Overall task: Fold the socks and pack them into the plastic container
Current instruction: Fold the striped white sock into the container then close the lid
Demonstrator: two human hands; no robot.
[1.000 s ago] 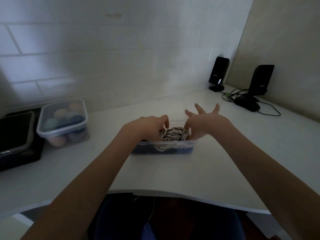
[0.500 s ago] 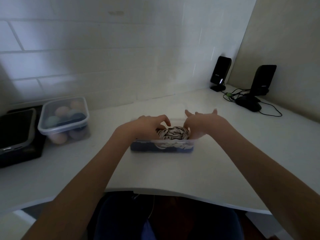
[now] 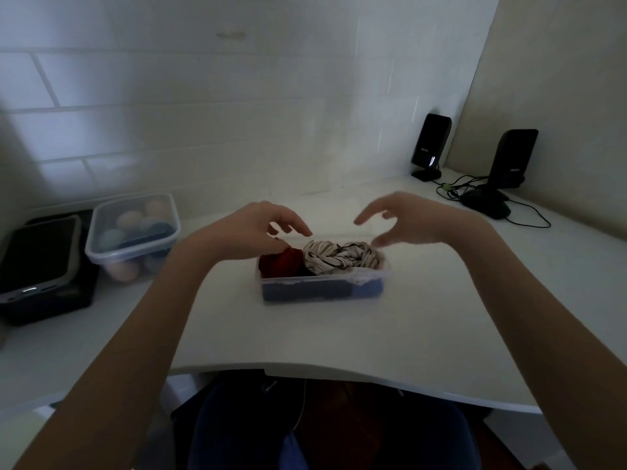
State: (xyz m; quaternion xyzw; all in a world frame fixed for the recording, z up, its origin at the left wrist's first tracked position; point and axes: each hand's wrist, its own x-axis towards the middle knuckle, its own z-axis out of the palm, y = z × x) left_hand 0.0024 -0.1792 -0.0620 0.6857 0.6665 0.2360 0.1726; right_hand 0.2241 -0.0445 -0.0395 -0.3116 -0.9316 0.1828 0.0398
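White desk: container (image 3: 322,290) sits just below and between left hand (image 3: 258,228) and right hand (image 3: 410,220), both loosely open and empty, striped sock (image 3: 339,257) and red sock (image 3: 283,264) packed inside; next, probably a lid.

I sat at a white desk (image 3: 339,334) with a curved front edge, set into a corner. Ahead of me rose a white wall (image 3: 203,113) of large brick-shaped tiles; to my right stood a plain beige wall (image 3: 559,79). The light was dim, with a soft pale patch on the tiles.
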